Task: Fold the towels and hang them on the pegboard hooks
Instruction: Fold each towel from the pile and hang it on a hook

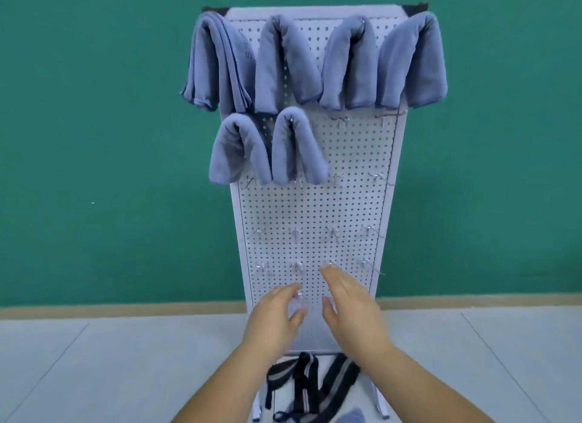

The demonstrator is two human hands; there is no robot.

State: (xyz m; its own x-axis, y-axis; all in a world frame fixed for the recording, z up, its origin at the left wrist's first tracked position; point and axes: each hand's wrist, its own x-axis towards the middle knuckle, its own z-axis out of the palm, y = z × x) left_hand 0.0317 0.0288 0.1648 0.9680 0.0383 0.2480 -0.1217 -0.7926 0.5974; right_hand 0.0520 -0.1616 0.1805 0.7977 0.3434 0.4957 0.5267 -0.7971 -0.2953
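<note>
Both hands are raised in front of the lower pegboard, empty, with fingers loosely spread. The left hand sits just left of the right hand, a small gap between them, palms turned partly toward each other. Bare hooks stick out just above the fingertips. Well above the hands, six folded blue towels drape over hooks: four across the top row, two below them on the left. Beneath the wrists, a black-and-grey striped strap lies on the floor by the pegboard's base.
</note>
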